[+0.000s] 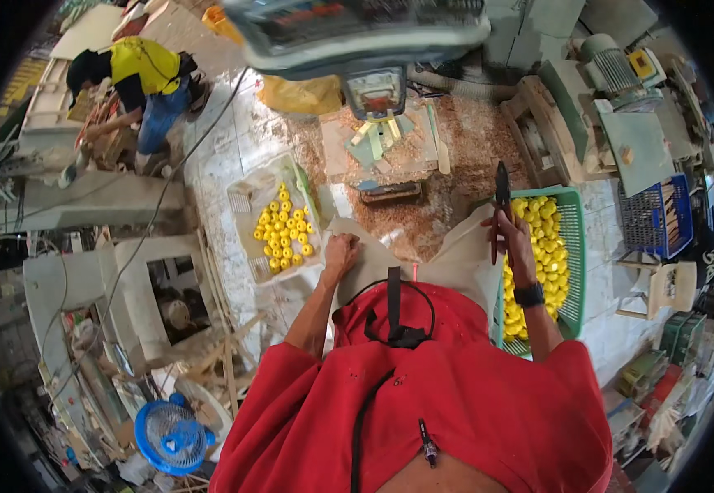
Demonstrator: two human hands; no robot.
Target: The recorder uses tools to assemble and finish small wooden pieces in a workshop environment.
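Note:
My right hand (511, 234) is raised and grips a dark narrow tool (502, 191) that points upward. It hovers over a green basket (576, 246) full of small yellow round pieces (538, 255). My left hand (341, 253) rests with curled fingers on the beige cloth (459, 259) over my lap and holds nothing I can see. To its left lies a pale tray (250, 201) with several more yellow pieces (284, 230). I wear a red shirt and a dark watch (529, 295) on my right wrist.
A machine (373, 49) stands ahead over a floor strewn with wood shavings (464, 140). Another person in a yellow shirt (139, 74) bends at the far left. A blue crate (657, 214) and stool (661, 287) sit right; a blue fan (172, 435) lies lower left.

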